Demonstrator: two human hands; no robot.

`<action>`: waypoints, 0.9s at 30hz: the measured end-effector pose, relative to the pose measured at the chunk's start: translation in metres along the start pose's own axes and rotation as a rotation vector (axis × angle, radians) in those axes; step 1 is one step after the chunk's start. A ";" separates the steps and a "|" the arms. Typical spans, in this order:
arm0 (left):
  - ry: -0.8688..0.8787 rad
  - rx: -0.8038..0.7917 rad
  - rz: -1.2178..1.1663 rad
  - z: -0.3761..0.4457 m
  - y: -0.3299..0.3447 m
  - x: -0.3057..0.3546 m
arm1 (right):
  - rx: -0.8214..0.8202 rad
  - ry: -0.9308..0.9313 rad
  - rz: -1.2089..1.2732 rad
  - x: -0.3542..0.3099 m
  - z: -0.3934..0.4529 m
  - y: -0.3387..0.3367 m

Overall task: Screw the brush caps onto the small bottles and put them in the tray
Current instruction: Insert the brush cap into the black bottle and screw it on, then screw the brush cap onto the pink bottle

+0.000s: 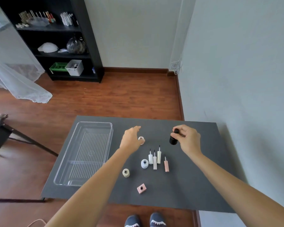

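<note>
My right hand [188, 138] grips a black bottle [173, 138] by its black cap, held just above the dark table mat [195, 185]. My left hand [131, 139] hovers open, fingers spread, right beside a small pale pink bottle [141, 140]. In the middle of the mat lie several brush caps: white ones [155, 158] and a pink one [166, 165]. Uncapped bottles stand near them: a white one [144, 163], a cream one [126, 173] and a square pink one [141, 188]. The clear plastic tray [62, 176] sits at the mat's left with nothing in it.
A black shelf unit [82, 46] with boxes and tools stands at the far wall. A folding black stand [0, 133] is left of the table. The grey wall [244, 79] runs close along the right. My shoes [144, 220] show below the table edge.
</note>
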State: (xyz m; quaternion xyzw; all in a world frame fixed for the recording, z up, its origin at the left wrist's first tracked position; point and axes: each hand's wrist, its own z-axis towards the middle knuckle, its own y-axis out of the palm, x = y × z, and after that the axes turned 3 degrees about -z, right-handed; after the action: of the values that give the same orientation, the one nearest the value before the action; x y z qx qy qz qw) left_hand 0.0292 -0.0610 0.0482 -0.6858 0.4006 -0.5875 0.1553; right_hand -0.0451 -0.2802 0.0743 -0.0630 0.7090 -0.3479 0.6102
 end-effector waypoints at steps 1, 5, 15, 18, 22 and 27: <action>-0.026 -0.011 0.013 0.003 0.005 -0.009 | 0.003 0.026 -0.029 0.013 0.000 0.003; -0.101 -0.045 0.024 0.016 0.023 -0.034 | -0.009 0.066 -0.118 0.052 -0.004 0.014; -0.110 -0.051 -0.106 0.040 0.046 -0.050 | -0.022 0.050 -0.189 0.075 -0.002 0.033; -0.114 -0.026 -0.135 0.043 0.050 -0.050 | -0.016 0.047 -0.198 0.077 -0.001 0.036; -0.113 0.006 -0.169 0.043 0.056 -0.052 | -0.012 0.040 -0.216 0.080 -0.001 0.039; -0.102 0.028 -0.145 0.038 0.052 -0.053 | -0.013 0.024 -0.256 0.074 -0.010 0.042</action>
State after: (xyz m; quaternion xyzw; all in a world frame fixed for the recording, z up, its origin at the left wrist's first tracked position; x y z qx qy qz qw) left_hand 0.0465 -0.0650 -0.0329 -0.7397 0.3333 -0.5670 0.1423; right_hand -0.0585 -0.2828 -0.0101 -0.1530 0.7045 -0.4192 0.5518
